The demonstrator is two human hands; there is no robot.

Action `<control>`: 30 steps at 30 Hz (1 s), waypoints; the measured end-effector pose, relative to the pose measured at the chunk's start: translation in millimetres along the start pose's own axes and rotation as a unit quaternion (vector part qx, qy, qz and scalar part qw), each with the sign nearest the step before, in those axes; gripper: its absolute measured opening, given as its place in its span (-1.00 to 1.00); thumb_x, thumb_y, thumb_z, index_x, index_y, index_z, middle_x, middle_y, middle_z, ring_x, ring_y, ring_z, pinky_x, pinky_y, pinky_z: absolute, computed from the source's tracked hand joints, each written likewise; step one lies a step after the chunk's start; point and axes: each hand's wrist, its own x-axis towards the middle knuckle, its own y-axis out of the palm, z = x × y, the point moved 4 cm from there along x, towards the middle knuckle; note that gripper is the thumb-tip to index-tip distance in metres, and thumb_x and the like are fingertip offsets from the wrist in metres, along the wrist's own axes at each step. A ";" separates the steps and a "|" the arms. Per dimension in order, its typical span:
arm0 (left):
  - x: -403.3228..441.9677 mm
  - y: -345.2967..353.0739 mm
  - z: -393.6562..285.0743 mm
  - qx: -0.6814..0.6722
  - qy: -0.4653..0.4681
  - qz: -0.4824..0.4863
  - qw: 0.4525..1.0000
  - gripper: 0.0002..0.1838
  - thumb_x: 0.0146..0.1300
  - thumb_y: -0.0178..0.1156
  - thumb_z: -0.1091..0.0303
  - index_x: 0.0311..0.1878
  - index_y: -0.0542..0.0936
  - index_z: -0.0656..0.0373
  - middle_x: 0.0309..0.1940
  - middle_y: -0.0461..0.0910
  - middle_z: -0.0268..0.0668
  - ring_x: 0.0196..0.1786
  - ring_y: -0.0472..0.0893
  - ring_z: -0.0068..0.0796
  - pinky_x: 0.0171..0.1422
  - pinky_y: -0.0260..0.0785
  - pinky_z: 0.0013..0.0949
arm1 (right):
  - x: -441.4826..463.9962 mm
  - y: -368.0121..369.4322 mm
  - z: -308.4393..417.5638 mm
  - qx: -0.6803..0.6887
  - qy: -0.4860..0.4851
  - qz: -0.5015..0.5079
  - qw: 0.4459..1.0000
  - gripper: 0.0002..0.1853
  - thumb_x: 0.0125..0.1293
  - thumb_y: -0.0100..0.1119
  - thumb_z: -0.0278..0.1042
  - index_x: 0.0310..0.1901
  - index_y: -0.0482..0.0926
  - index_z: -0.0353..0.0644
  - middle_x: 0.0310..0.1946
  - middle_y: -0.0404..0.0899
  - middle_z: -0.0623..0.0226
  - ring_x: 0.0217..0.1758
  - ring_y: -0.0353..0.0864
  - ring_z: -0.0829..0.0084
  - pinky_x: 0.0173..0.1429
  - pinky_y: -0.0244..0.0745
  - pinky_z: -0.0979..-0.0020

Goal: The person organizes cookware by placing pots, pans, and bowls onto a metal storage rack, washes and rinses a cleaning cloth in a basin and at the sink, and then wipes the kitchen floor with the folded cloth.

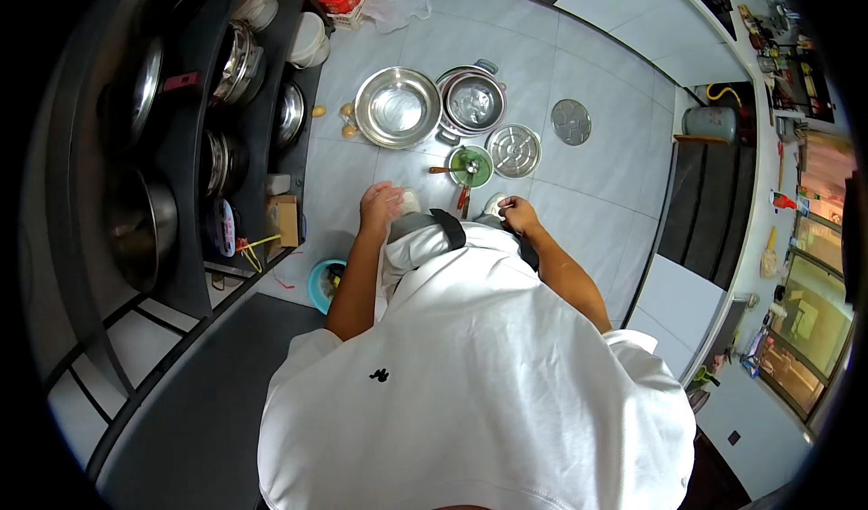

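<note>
My left hand (382, 203) is held out beside my left shoe, its fingers spread and holding nothing. Near my right shoe, my right hand (517, 214) has its fingers curled in; whether anything is in them is too small to make out. On the floor ahead stand a wide steel basin (398, 108) and a pot with a steel bowl (475, 102) inside. Closer to my feet is a green bowl (482, 174) with utensils in it, their red-brown handles (464, 197) over its rim. A round steel steamer rack (514, 151) lies to its right.
Dark shelves (194, 230) with pots stand at the left. A teal basin (318, 286) sits by my left forearm. Small yellow-brown items (349, 131) lie beside the steel basin. A round metal disc (571, 122) is farther right, before the white cabinets (678, 311).
</note>
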 end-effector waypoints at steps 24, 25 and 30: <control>-25.5 -7.6 -10.8 -0.080 0.028 -0.079 0.993 -0.61 0.42 0.10 0.22 0.24 0.44 0.15 0.07 0.64 -0.18 0.04 0.63 -0.27 0.13 0.42 -0.21 | 30.0 -7.0 1.4 -0.019 -0.026 0.030 0.999 -0.83 0.23 0.24 -0.47 -0.14 0.63 -0.23 -0.41 0.63 0.31 -0.53 0.58 0.46 -0.40 0.53 0.40; -27.8 -5.5 -10.6 -0.084 0.025 -0.080 0.993 -0.61 0.42 0.10 0.22 0.24 0.44 0.15 0.07 0.64 -0.17 0.05 0.63 -0.26 0.13 0.42 -0.21 | 29.7 -7.5 0.6 -0.018 -0.025 0.032 0.999 -0.83 0.23 0.23 -0.47 -0.14 0.63 -0.24 -0.41 0.63 0.31 -0.53 0.58 0.46 -0.40 0.53 0.40; -29.1 -7.3 -11.5 -0.078 0.026 -0.075 0.994 -0.60 0.43 0.10 0.21 0.25 0.44 0.15 0.09 0.64 -0.14 0.06 0.63 -0.24 0.15 0.42 -0.20 | 29.4 -7.0 0.1 -0.013 -0.013 0.035 0.999 -0.82 0.22 0.23 -0.51 -0.13 0.61 -0.26 -0.41 0.63 0.31 -0.54 0.57 0.46 -0.42 0.52 0.40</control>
